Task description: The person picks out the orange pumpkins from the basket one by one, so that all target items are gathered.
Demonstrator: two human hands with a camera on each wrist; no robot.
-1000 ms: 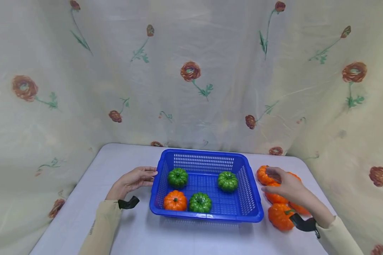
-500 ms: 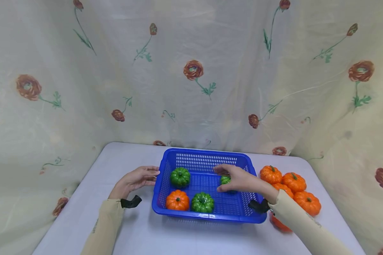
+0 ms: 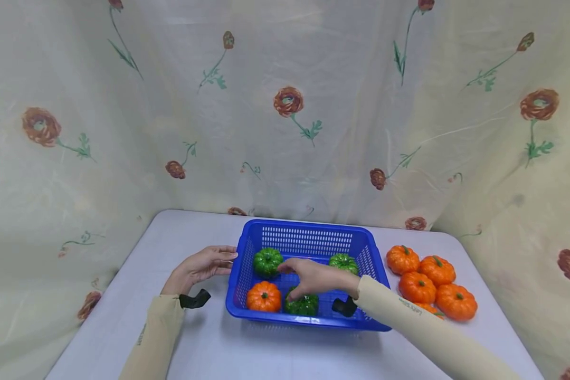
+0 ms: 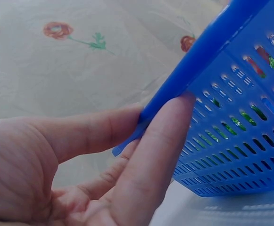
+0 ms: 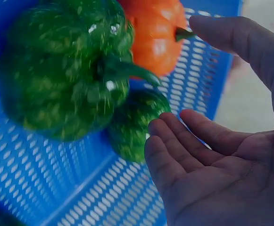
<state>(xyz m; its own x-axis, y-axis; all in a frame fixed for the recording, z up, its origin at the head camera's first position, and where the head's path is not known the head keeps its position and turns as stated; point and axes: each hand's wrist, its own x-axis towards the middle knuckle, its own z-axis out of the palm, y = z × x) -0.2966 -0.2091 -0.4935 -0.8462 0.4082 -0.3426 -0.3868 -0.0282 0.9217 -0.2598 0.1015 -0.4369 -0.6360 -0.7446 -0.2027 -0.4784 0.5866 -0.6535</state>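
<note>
A blue plastic basket (image 3: 309, 323) stands on the white table. Inside it lie an orange toy pumpkin (image 3: 264, 297) at the near left, a green pumpkin (image 3: 268, 262) behind it, a second green one (image 3: 306, 306) near the front, and a third (image 3: 344, 263) at the right. My left hand (image 3: 206, 268) pinches the basket's left rim (image 4: 193, 61) between thumb and finger. Over the basket reaches my right hand (image 3: 315, 277), holding nothing, thumb and fingers spread apart above the front green pumpkin, which it partly hides. In the right wrist view, the palm (image 5: 240, 179) faces the pumpkins.
Right of the basket, several orange pumpkins (image 3: 418, 287) sit clustered on the table (image 3: 190, 338). A pale curtain (image 3: 332, 158) with printed flowers hangs behind and along the sides. The right sleeve (image 3: 408, 316) crosses the basket's right rim.
My right hand has moved left from above the loose orange pumpkins, past the right-hand green pumpkin, to the front green one. The left hand stays at the rim.
</note>
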